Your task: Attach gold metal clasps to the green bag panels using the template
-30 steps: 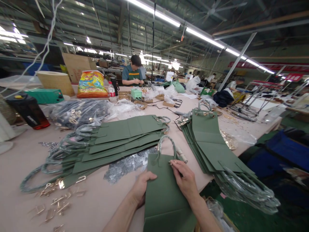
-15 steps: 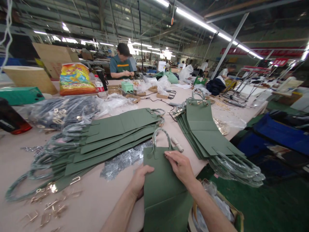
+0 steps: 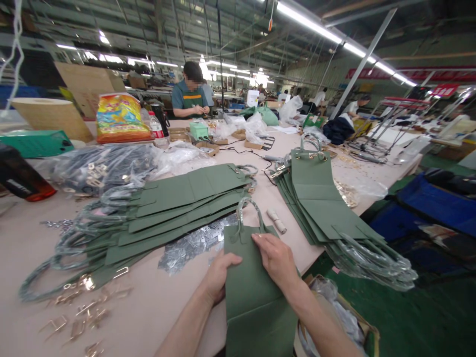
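A green bag panel [image 3: 253,307] with a plastic-wrapped handle lies at the table's front edge. My left hand [image 3: 219,275] grips its left edge, thumb on top and fingers underneath. Near the handle's right base, my right hand [image 3: 275,258] has its fingertips pressed together on the panel; whether they pinch something small is hidden. Overlapping green panels [image 3: 186,193] lie to the left, and another stack [image 3: 316,198] lies to the right. Small silvery metal plates [image 3: 193,245] are spread beside my left hand. Gold-coloured metal pieces [image 3: 89,312] are scattered at the front left.
A small rolled item [image 3: 276,221] lies beyond my right hand. Plastic-wrapped hardware [image 3: 107,168], a bright packet [image 3: 121,119] and a dark bottle [image 3: 22,178] are at the left. Across the table is a person [image 3: 190,96]. An open box [image 3: 334,307] stands below the edge.
The view has shifted slightly, so the tabletop items appear a little farther right. Both hands stay on the panel, with my right fingertips slightly nearer its middle.
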`<state>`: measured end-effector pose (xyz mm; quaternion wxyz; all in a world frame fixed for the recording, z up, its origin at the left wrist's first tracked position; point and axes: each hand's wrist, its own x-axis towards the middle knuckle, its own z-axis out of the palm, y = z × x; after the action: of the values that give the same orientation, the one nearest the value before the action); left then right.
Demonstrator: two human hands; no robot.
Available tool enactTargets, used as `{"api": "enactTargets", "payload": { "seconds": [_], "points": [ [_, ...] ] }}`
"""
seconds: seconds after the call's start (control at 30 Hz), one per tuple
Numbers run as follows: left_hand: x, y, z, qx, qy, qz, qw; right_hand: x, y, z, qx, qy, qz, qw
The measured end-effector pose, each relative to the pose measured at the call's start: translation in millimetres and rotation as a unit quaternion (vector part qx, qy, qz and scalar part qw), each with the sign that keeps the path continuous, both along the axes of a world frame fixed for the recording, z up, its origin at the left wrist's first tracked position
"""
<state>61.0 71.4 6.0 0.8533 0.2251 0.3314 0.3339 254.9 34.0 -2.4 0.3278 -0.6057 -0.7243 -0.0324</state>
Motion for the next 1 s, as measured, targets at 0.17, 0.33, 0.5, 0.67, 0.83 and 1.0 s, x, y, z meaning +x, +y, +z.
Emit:
{"api": "enactTargets", "payload": {
  "seconds": [0.17,0.33,0.5,0.67,0.83,1.0],
  "points": [
    [-0.3,1.3,-1.3,0.021,-0.004,0.017,1.0,-12.4,-8.8,-10.3,0.016,-0.07,-0.01,0.997],
    [3.9,-2.1,-3.8,0.045,0.011,0.015,0.999,-14.1,-13.8,-32.9,0.022,-0.015,-0.016,1.0],
    [0.7,-5.7,-4.0,0.139,0.093,0.091,0.982,-2.8,-8.5,-44.4,-0.005,0.088,0.004,0.996],
    [-16.5,-27.0,4.4,0.354,0.276,0.156,0.88,-2.8,-14.1,-25.6,-0.014,0.231,-0.065,0.971],
    [-17.8,-41.4,0.0,0.376,0.345,0.127,0.85,-37.5,-13.4,15.5,0.043,0.315,-0.082,0.945],
    [-7.0,-38.6,-10.0,0.349,0.208,0.16,0.899,-114.4,9.2,61.8,-0.029,0.244,0.18,0.952]
  ]
}}
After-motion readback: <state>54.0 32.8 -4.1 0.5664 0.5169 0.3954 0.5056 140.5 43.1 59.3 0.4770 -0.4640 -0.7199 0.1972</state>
